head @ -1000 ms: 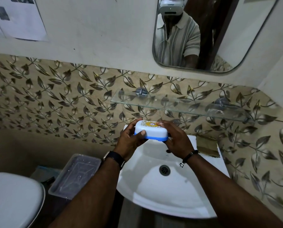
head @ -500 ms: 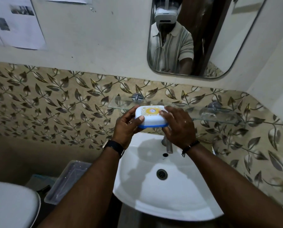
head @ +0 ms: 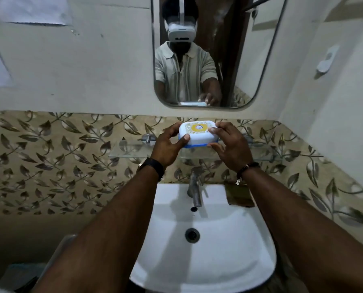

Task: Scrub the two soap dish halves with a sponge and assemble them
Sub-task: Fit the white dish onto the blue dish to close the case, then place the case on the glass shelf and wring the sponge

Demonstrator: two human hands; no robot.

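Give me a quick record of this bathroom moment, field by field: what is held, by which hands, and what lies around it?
held item: closed soap dish, white lid on blue base
left hand: grips the dish's left end
right hand: grips the dish's right end
position: level with the glass shelf; whether it touches it cannot be told
below: white sink with tap
sponge: lying on the sink's back right rim
above: mirror on the wall
task state: halves assembled
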